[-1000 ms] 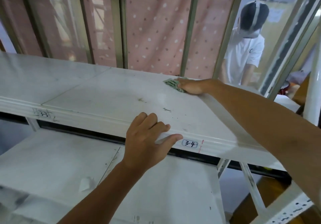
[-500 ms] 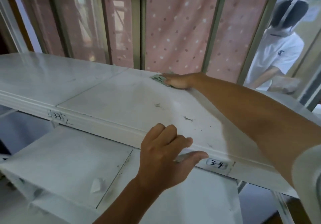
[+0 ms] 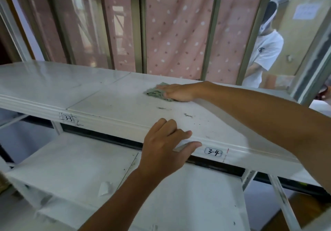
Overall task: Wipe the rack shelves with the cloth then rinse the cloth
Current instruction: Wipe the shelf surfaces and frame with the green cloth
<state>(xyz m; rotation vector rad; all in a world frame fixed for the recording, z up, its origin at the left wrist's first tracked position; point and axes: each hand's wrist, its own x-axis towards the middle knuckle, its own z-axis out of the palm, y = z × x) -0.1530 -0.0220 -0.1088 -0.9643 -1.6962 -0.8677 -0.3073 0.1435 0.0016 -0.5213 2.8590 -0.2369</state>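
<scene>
A white rack shelf runs across the view, its front lip marked "3-4". My right hand lies flat near the shelf's back edge, pressing a green cloth onto the surface; part of the cloth is hidden under the palm. Dark specks of dirt lie on the shelf between my two hands. My left hand grips the front lip of the shelf, fingers on top, thumb along the face. A lower white shelf sits beneath.
A window frame with a pink dotted curtain stands behind the rack. A person in a white shirt stands beyond it at the right. A scrap of white paper lies on the lower shelf. Rack posts descend at the lower right.
My right hand and the cloth have slid a little along the back of the shelf. My left hand keeps its grip on the front lip. The view has shifted slightly.
</scene>
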